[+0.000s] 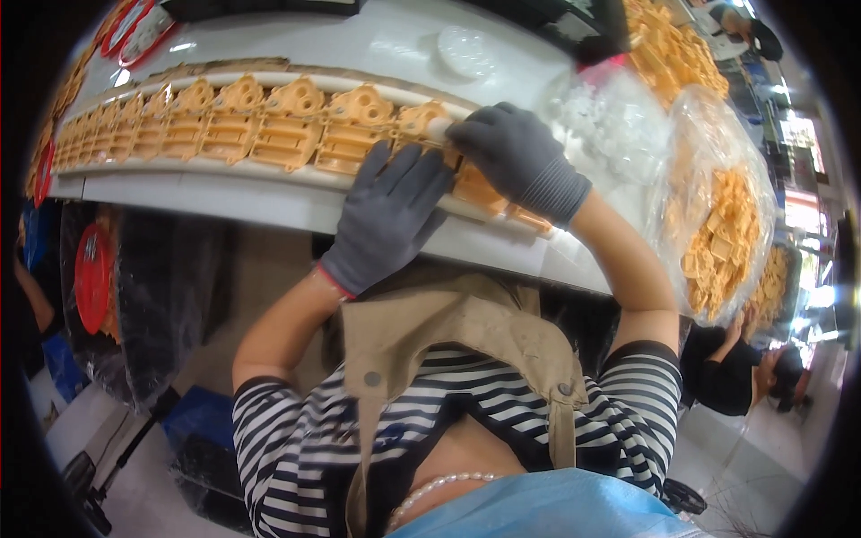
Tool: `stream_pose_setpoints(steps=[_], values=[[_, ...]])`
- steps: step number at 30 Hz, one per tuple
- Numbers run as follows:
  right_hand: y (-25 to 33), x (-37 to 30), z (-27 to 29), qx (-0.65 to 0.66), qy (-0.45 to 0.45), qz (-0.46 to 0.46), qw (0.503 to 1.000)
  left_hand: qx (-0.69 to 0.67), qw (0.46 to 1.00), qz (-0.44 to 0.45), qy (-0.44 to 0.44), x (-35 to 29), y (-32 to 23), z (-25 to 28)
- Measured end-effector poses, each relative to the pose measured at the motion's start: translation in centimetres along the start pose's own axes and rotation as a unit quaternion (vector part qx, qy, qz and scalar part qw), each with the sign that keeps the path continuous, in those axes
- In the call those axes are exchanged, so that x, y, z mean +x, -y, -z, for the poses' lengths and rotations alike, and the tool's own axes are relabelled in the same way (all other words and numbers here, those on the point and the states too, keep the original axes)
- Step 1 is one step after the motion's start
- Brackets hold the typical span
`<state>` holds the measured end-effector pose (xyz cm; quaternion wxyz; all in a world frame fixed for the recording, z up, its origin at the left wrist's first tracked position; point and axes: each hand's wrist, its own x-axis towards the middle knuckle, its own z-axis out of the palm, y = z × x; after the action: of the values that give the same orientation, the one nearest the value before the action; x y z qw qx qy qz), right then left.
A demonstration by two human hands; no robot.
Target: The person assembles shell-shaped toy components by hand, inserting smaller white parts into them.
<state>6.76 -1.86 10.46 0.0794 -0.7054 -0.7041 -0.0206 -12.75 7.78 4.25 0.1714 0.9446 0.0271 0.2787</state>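
Along the white bench runs a row of orange plastic housings (287,125), each with a round-holed upper end and a slotted lower half, lying between two pale rails. My left hand (390,211), in a grey glove, rests with its fingers stretched out on the lower part of a housing near the row's right end. My right hand (520,157), gloved too, is closed with its fingertips at the upper end of that housing. A small white piece (438,128) shows beside those fingertips; what they grip is hidden. Under the right wrist lies another orange part (480,190).
Right of my hands are a clear bag of whitish parts (610,121) and a large bag of orange parts (726,233). More orange pieces (673,49) are heaped behind. A round plastic-wrapped bundle (466,51) lies on the bench's far side. Another person (731,368) sits at the right.
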Motion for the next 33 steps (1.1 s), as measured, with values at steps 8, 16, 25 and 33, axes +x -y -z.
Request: stream_pose_setpoints(steps=[8,16,25,33], values=[[-0.9,-2.3,2.1,0.164,-0.113,-0.151,0.968,0.021,1.0,0.002,0.009,0.2,-0.1,0.0],[-11.8,-5.7,3.0,0.019,0.04,-0.343,0.938,0.024,1.0,-0.01,-0.006,0.1,-0.1,-0.3],[-13.2,-4.6,0.3,0.048,0.041,-0.25,0.966,0.013,1.0,-0.006,-0.011,0.3,-0.1,-0.2],[-11.7,-0.6,2.9,0.205,0.056,-0.294,0.932,0.005,1.0,-0.004,-0.007,0.2,0.1,-0.3]])
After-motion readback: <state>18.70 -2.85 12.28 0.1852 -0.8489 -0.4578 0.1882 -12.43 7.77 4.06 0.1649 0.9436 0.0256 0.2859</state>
